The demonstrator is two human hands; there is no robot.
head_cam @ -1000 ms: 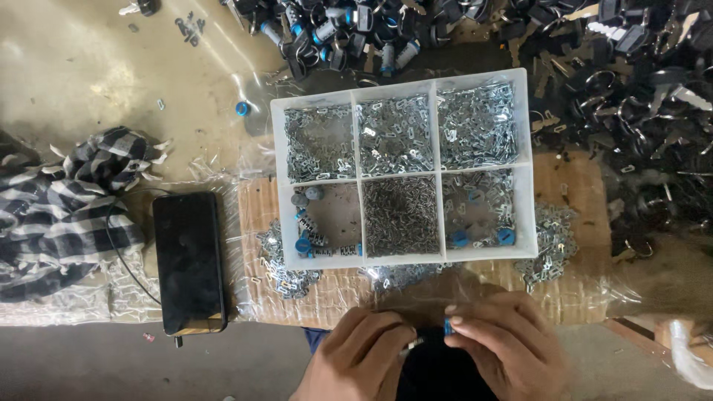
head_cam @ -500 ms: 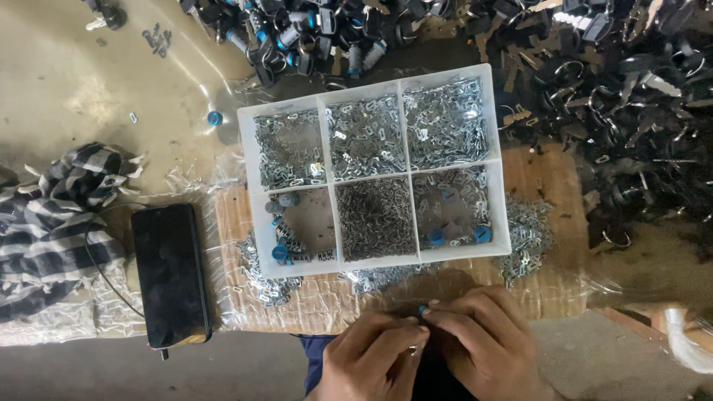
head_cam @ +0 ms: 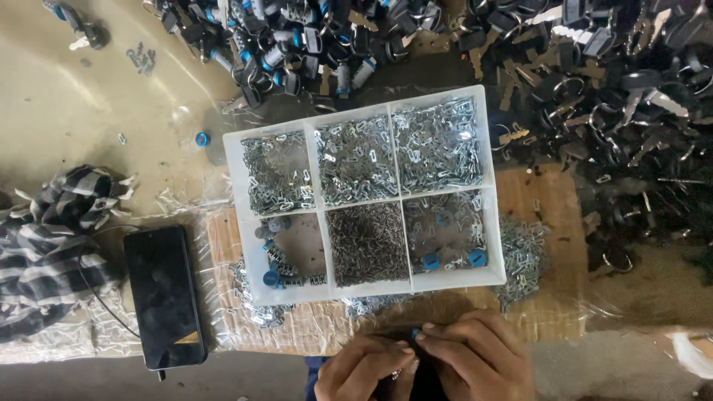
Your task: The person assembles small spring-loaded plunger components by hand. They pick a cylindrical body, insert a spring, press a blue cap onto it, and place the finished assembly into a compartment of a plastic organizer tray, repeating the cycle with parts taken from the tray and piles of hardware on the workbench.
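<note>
Item 1: left hand (head_cam: 362,369), low in my view, fingers curled in, thumb and fingertips pinched against those of the right hand. Item 2: right hand (head_cam: 477,358), knuckles up, fingertips closed on a small blue part (head_cam: 414,334) held between both hands just below the tray; I cannot tell its shape, most of it is hidden.

Item 3: tray (head_cam: 321,214), white plastic, rectangular, six compartments. Top three hold bright, flat stamped metal pieces; bottom middle holds fine dark pins; bottom left holds grey and blue cylinders (head_cam: 272,252) with springs; bottom right holds a few blue caps (head_cam: 477,258) among metal bits.

Item 4: board (head_cam: 549,223), brown wood under crinkled clear film, bearing the tray, with loose metal pieces spilled around the tray's edges.

Item 5: phone (head_cam: 164,295), black, glossy, flat, left of the board. Item 6: cloth (head_cam: 52,245), striped, crumpled, far left. Item 7: keys (head_cam: 631,96), black-headed, heaped top right.
</note>
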